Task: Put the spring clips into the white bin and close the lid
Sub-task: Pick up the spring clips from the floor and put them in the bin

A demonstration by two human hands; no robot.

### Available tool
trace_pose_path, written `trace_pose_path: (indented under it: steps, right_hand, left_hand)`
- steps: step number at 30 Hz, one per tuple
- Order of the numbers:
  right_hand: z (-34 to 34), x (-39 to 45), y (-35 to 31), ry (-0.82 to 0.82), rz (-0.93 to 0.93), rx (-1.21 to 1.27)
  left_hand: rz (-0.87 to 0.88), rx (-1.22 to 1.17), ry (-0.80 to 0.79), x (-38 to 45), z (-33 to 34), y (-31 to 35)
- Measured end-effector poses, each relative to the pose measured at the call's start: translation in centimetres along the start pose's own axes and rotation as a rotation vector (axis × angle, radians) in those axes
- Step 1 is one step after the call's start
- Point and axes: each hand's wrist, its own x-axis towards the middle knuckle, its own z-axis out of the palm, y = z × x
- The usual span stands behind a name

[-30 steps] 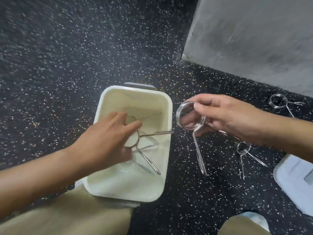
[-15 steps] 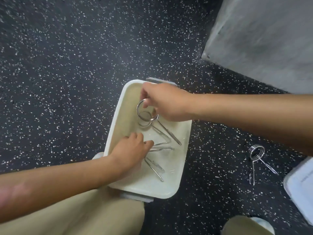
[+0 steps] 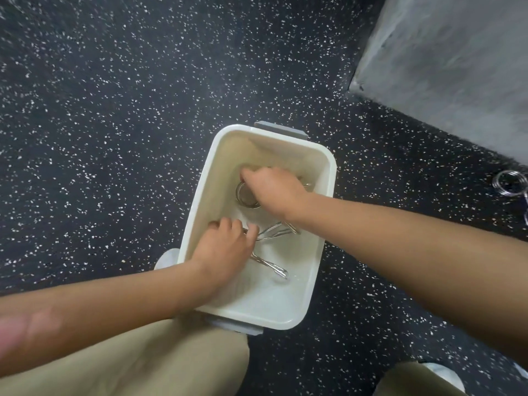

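Note:
The white bin [image 3: 325, 167] stands open on the dark speckled floor in front of my knees. Both my hands are down inside it. My right hand [image 3: 271, 190] is at the far end, fingers curled over the coil of a metal spring clip [image 3: 245, 200] that lies at the bin's bottom. My left hand [image 3: 225, 247] rests on other spring clips [image 3: 271, 232] in the middle, whose long handles [image 3: 274, 268] stick out from under it. One more spring clip [image 3: 510, 185] lies on the floor at the right edge.
A grey concrete block [image 3: 445, 58] fills the upper right corner. My knees in tan trousers [image 3: 160, 364] are at the bottom of the view, close to the bin's near grey latch [image 3: 234, 327]. The lid is out of view.
My right hand has carried its spring clip from beside the bin into it and lowered it to the bottom. My left hand stayed on the clips inside. The view shifted left, hiding the lid.

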Motion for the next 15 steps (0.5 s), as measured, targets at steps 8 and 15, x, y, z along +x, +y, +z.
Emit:
trace_pose_path:
  steps: [8, 15]
  right_hand:
    - [-0.1, 0.5, 0.0, 0.004, 0.030, -0.015]
    - [-0.7, -0.7, 2.1, 0.125, 0.042, 0.202]
  left_hand:
    - [0.051, -0.243, 0.148, -1.9, -1.9, -1.2]
    - [0.077, -0.300, 0.270, -1.7, -4.2, -2.3]
